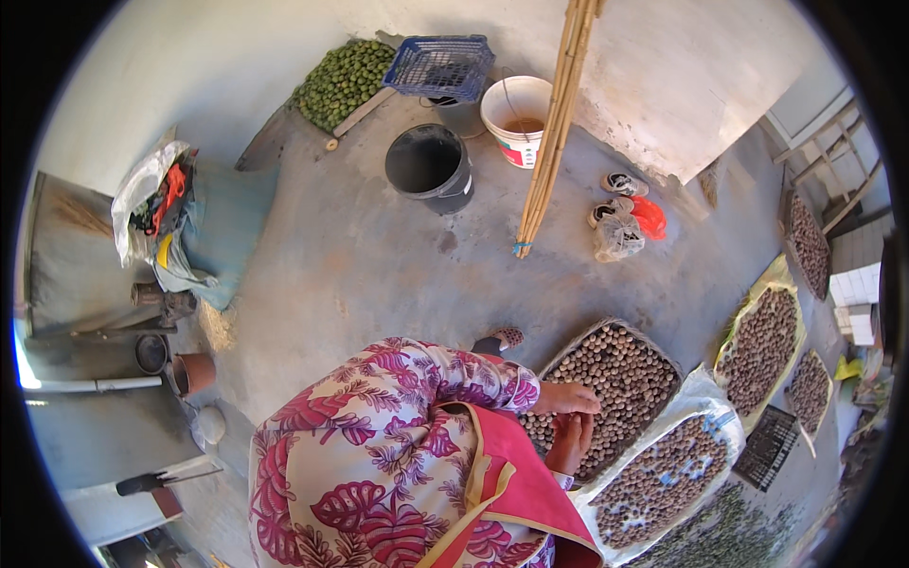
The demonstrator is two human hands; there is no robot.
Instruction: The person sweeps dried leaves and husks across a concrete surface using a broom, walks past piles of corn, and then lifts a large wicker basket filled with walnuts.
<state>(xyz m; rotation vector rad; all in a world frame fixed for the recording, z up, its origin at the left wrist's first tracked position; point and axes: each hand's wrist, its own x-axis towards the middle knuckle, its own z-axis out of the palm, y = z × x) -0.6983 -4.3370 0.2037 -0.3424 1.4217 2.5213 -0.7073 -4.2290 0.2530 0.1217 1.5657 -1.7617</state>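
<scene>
Over a large dark-rimmed basket (679,367) of round brown nuts that look like walnuts (625,374), my two hands meet at the fingers. The left hand (566,398), coming from a floral sleeve, is closed with its fingers bent towards the right. Just below it, the right hand (570,441) has its fingers curled up against the left one. Whatever lies between the fingers is too small and hidden to make out. A pink apron (530,473) with a yellow edge covers my front beside the basket.
White sheeting (724,417) and a yellow-edged sack (795,284) hold more spread nuts at the right, near a black crate (765,448). Bamboo poles (554,133) lean down across the floor. Farther off stand a black bucket (431,194), white bucket (519,151), blue crate (440,62) and green fruit pile (343,85).
</scene>
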